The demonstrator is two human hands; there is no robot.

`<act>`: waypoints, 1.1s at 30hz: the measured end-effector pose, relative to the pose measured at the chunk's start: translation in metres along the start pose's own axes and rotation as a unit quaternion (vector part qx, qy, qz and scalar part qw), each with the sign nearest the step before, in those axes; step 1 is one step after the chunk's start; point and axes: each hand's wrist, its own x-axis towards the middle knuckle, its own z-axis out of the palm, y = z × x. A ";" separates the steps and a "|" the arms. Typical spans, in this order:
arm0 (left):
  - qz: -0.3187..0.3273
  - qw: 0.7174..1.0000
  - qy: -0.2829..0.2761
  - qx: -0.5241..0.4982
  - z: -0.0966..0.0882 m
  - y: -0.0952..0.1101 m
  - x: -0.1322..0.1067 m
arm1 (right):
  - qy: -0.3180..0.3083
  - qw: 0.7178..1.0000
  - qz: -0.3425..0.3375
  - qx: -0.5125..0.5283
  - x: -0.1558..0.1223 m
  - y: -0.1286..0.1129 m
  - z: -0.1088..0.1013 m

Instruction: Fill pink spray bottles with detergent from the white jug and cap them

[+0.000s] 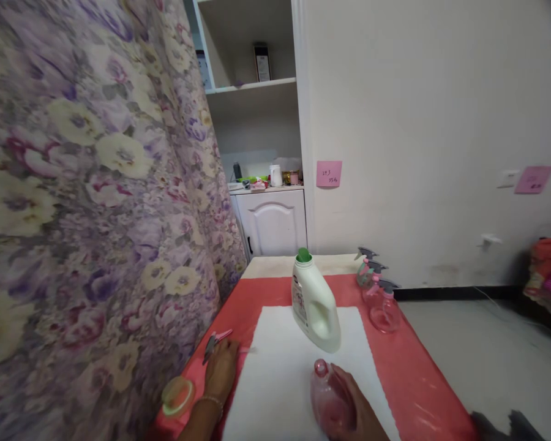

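My right hand (360,409) is wrapped round a pink see-through bottle (333,401) with an uncapped neck, tilted over the white cloth. At the left table edge, my left hand (222,366) has its fingers curled at a grey-and-pink spray head (210,346); a thin clear tube shows on the hand's other side. The fingertips are partly hidden. Beyond the right hand stands a large pale green detergent jug (314,303) with a handle, a green piece in its mouth. A round translucent lid (178,395) with a pale green rim lies beside my left wrist.
Several spray bottles (386,312) with grey-and-pink heads stand along the table's right edge. The red table cover (411,373) lies under the white cloth (275,380). A floral curtain (119,202) hangs close on the left; a white cabinet (275,220) stands behind.
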 end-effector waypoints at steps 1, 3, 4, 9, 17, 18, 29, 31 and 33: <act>0.000 1.000 0.005 0.002 0.001 -0.001 0.000 | 0.005 1.000 -0.003 -0.002 0.000 0.002 0.001; -0.001 1.000 0.018 0.001 0.004 -0.002 -0.002 | 0.011 1.000 -0.014 -0.011 0.000 0.006 0.002; 0.000 1.000 0.029 -0.001 0.005 -0.003 -0.004 | 0.009 1.000 -0.021 -0.016 0.000 0.007 0.002; 0.012 0.995 0.100 -0.017 0.020 0.002 -0.029 | -0.034 0.999 -0.028 0.005 0.002 0.008 -0.002; 0.063 0.990 0.105 -0.065 0.052 0.030 -0.071 | -0.069 0.998 -0.006 -0.005 0.004 0.003 -0.007; 0.063 0.990 0.102 -0.070 0.052 0.032 -0.071 | -0.068 0.998 -0.004 -0.013 0.004 0.003 -0.007; 0.035 0.993 0.060 -0.091 0.039 0.040 -0.073 | -0.051 0.998 -0.020 -0.024 0.000 0.002 -0.006; 0.035 0.994 0.050 -0.091 0.037 0.039 -0.072 | -0.052 0.998 -0.013 -0.016 -0.001 0.001 -0.006; 0.038 0.994 0.036 -0.091 0.034 0.037 -0.069 | -0.040 0.999 -0.010 -0.008 -0.001 0.001 -0.006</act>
